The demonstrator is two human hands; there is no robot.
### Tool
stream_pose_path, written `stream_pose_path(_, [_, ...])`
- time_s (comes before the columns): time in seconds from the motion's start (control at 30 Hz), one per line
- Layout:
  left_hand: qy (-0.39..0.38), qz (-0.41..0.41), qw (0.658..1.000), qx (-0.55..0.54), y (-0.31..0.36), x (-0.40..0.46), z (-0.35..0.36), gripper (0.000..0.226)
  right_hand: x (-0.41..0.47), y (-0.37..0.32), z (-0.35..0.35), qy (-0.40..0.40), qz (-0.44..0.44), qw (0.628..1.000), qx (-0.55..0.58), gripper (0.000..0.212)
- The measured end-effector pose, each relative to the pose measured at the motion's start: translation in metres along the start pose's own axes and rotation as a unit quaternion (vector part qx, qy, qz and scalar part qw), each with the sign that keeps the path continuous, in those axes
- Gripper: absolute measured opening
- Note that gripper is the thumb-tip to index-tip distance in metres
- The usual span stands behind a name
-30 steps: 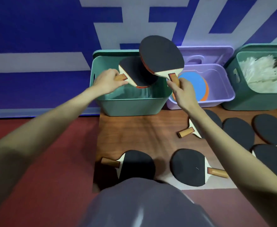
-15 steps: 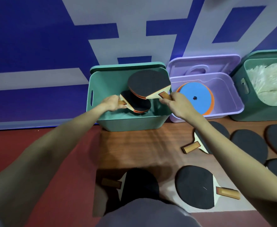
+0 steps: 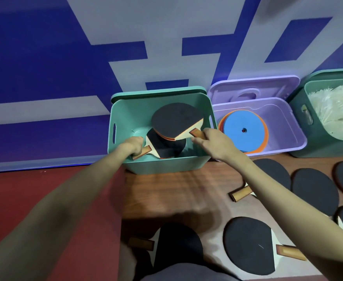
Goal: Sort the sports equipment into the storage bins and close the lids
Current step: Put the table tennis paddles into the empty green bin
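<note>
An open teal bin (image 3: pixel 162 166) stands against the wall. Inside it my left hand (image 3: pixel 133 146) grips the handle of a black-faced paddle (image 3: pixel 166 148) lying low in the bin. My right hand (image 3: pixel 211 141) holds the handle of a second black paddle (image 3: pixel 176 120), which sits over the first, inside the bin's rim. Several more black paddles lie on the wooden board, among them a near left paddle (image 3: pixel 178 246) and a near right paddle (image 3: pixel 249 244).
A purple bin (image 3: pixel 288 138) with blue and orange discs (image 3: pixel 243 129) stands to the right, its lid (image 3: pixel 253 86) propped behind it. Further right a teal bin (image 3: pixel 304 138) holds white shuttlecocks (image 3: pixel 337 110). A blue and white wall rises behind. Red floor lies to the left.
Both hands have lowered their paddles from above the teal bin down into it. The right paddle has tipped from upright to nearly flat over the left one.
</note>
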State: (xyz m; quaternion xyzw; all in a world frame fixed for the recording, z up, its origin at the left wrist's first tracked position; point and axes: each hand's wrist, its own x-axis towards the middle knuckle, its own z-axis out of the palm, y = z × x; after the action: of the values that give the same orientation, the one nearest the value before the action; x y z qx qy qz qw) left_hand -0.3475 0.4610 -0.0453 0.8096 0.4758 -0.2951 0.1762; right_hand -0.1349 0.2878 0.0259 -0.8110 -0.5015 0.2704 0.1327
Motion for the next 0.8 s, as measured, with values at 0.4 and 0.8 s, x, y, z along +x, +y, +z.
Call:
stream_pose_path(0.4, [0.135, 0.1, 0.982, -0.084, -0.022, -0.059, -0.022, 0.024, 0.048, -0.036, 0.04, -0.123, 0.008, 0.992, -0.039, 0.032])
stream_pose_path(0.8, [0.213, 0.113, 0.951, -0.194, -0.038, -0.096, -0.007, 0.018, 0.058, -0.042, 0.054, -0.202, 0.034, 0.976, -0.077, 0.026])
